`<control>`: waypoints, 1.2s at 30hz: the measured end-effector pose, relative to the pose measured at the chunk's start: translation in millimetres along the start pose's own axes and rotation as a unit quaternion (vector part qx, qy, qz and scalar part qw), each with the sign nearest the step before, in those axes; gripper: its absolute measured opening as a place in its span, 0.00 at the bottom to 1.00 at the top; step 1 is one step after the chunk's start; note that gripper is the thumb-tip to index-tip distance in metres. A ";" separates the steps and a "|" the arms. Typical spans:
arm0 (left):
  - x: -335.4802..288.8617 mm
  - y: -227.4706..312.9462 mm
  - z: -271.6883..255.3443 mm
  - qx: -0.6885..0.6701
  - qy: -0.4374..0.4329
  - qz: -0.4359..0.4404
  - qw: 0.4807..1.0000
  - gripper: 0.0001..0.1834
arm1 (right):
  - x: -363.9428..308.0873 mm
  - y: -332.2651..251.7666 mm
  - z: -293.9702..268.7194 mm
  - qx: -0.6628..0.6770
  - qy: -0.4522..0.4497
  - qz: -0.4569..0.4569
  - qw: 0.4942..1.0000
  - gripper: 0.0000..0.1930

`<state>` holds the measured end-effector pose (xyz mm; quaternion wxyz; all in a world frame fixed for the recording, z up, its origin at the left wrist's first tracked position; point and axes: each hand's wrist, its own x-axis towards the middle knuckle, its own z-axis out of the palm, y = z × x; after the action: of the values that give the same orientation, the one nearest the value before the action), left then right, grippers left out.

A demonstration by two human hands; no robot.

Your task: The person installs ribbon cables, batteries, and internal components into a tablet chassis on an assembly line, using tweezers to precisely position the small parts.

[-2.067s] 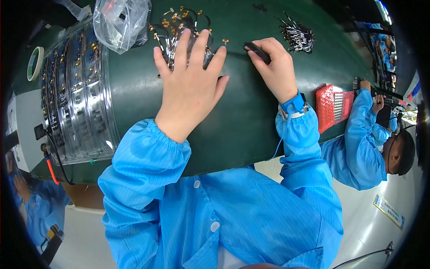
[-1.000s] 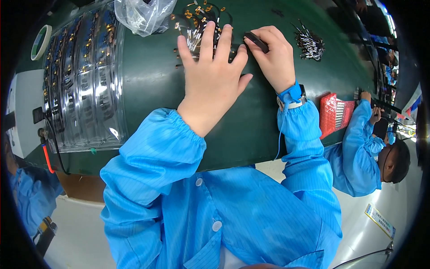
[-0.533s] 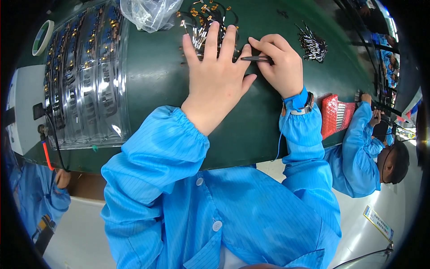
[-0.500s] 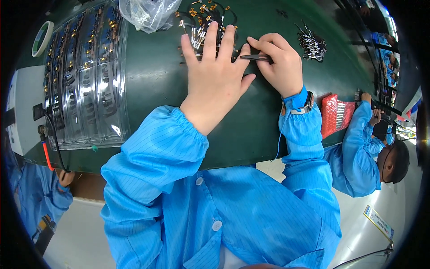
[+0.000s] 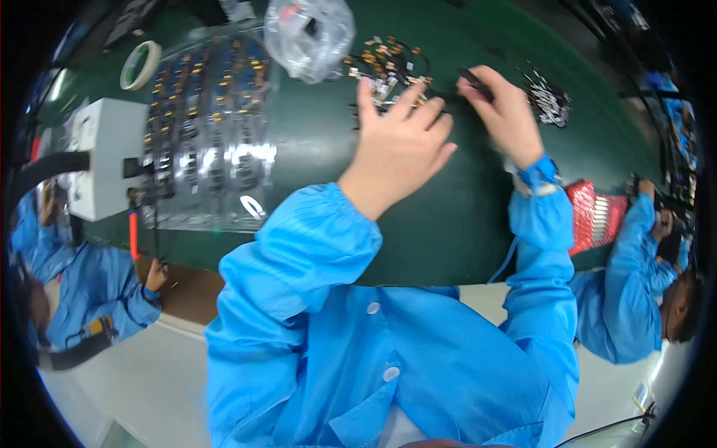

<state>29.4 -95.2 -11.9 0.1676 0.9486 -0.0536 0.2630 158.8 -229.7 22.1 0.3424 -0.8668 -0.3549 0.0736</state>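
My left hand [image 5: 403,149] lies palm down with its fingers spread at the near edge of a loose pile of small flex cables [image 5: 385,63], which have black strips and gold and white ends. Its fingertips hide part of the pile. To its right, apart from it, my right hand [image 5: 511,116] is closed around dark tweezers [image 5: 476,84]. Motion smears the tweezers, and I cannot tell whether anything is in their tips. Beyond my right hand lies a second bunch of small dark and silvery parts [image 5: 549,102].
Clear plastic trays [image 5: 209,142] with rows of flex cables stand left, beside a white box [image 5: 110,158] and a tape roll [image 5: 140,65]. A clear bag [image 5: 310,37] sits behind. Red bubble wrap [image 5: 586,216] lies right. Co-workers in blue sleeves sit at both sides.
My right hand has drawn away to the right with the tweezers, leaving a gap between my hands. The left fingers have bent slightly. The whole view has swung, shifting the scene rightward.
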 end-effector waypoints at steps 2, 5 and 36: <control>3.3 2.6 1.7 0.008 0.003 0.008 1.000 0.15 | -1.0 -4.0 -19.8 -0.010 -0.008 -0.035 0.999 0.10; 2.3 1.8 0.6 0.025 0.001 0.009 1.000 0.17 | -2.5 -9.7 -43.8 -0.035 0.008 -0.046 0.998 0.12; 5.4 4.8 -12.2 0.021 -0.069 0.028 0.997 0.14 | 0.7 124.7 -126.2 -0.205 0.091 0.109 0.968 0.11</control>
<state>27.3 -95.5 2.2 0.1361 0.9659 -0.0855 0.2028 276.5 -361.6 37.0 0.1781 -0.9550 -0.2334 -0.0428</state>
